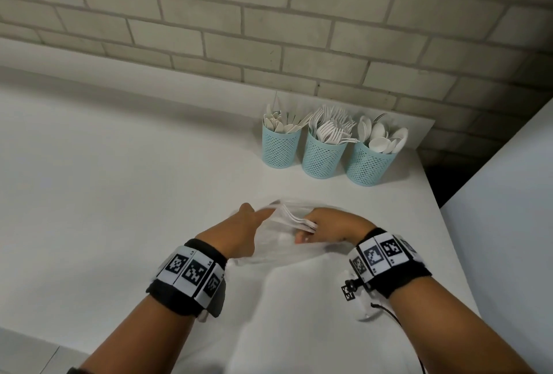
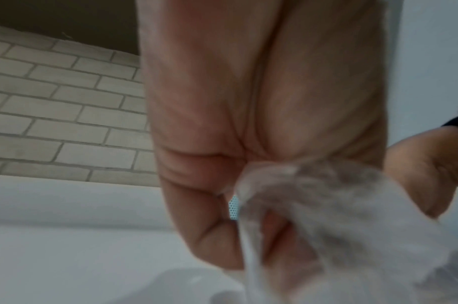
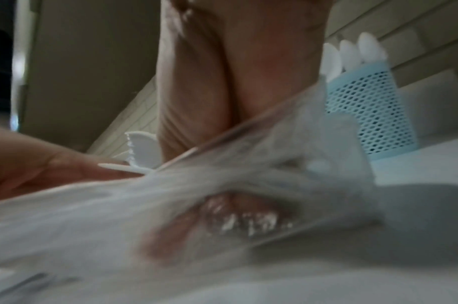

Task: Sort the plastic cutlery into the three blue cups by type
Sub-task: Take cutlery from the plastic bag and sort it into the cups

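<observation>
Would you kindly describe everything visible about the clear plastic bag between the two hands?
The clear plastic bag is thin, crinkled and see-through, lying low over the white table in front of the three blue cups. The left hand grips one edge; the right hand holds the other side along with white cutlery.

White tabletop [image 1: 119, 194] abutting a wall of pale grey bricks [image 1: 269, 29] with darker mortar lines. A second white surface [image 1: 508, 209] stands to the right, separated from the tabletop by a dark gap [image 1: 434, 182].
</observation>
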The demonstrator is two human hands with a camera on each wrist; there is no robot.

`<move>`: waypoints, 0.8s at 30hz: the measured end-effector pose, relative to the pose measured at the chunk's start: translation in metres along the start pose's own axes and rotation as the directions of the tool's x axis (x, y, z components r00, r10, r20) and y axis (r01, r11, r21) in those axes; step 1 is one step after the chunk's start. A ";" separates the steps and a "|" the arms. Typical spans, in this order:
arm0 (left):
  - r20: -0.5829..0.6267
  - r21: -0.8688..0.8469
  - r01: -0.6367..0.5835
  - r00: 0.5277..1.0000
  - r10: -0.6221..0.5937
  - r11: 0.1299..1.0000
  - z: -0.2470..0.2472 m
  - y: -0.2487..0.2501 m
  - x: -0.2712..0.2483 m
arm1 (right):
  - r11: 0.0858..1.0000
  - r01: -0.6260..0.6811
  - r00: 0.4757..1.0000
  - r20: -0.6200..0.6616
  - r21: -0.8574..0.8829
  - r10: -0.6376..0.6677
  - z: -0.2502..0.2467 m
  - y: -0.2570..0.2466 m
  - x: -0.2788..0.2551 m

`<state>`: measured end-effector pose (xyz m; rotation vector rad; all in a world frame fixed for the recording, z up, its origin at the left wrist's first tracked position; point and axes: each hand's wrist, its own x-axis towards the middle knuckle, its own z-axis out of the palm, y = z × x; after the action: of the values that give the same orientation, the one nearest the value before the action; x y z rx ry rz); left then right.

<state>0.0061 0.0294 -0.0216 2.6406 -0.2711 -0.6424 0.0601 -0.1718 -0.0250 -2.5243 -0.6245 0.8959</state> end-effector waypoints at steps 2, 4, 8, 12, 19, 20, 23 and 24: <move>0.003 0.016 -0.010 1.000 0.010 1.000 0.001 0.004 0.001 | 0.994 -0.001 1.000 0.003 0.105 0.001 -0.002 0.008 -0.002; 0.008 0.040 -0.007 1.000 0.006 0.999 0.001 0.008 0.001 | 0.967 0.031 0.997 0.058 0.251 -0.047 -0.004 0.014 -0.003; 0.024 0.085 0.024 0.999 -0.027 0.996 0.003 0.012 0.002 | 0.837 0.083 0.984 0.087 0.542 -0.155 -0.013 0.018 -0.010; 0.006 0.114 0.048 0.999 -0.049 0.992 0.000 0.014 0.003 | 0.557 0.164 0.981 -0.076 0.814 -0.177 -0.022 0.011 -0.015; -0.182 0.033 -0.033 0.983 0.038 0.999 -0.024 0.033 -0.009 | 0.494 0.255 0.958 -0.288 0.831 -0.010 -0.040 -0.016 -0.019; -0.248 -0.029 -0.096 0.965 0.086 0.995 -0.026 0.038 -0.008 | 0.504 0.275 0.948 -0.318 0.819 -0.001 -0.042 -0.022 -0.019; -0.373 -0.309 -0.271 0.916 0.146 0.912 -0.034 0.051 -0.005 | 0.539 0.324 0.926 -0.376 0.778 -0.014 -0.045 -0.038 -0.018; -0.371 -0.420 -0.308 0.917 0.148 0.854 -0.036 0.054 -0.003 | 0.548 0.332 0.925 -0.379 0.768 -0.028 -0.045 -0.043 -0.018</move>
<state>0.0163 -0.0056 0.0318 2.1469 -0.2856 -0.1509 0.0655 -0.1554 0.0373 -1.6254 -0.2407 0.4810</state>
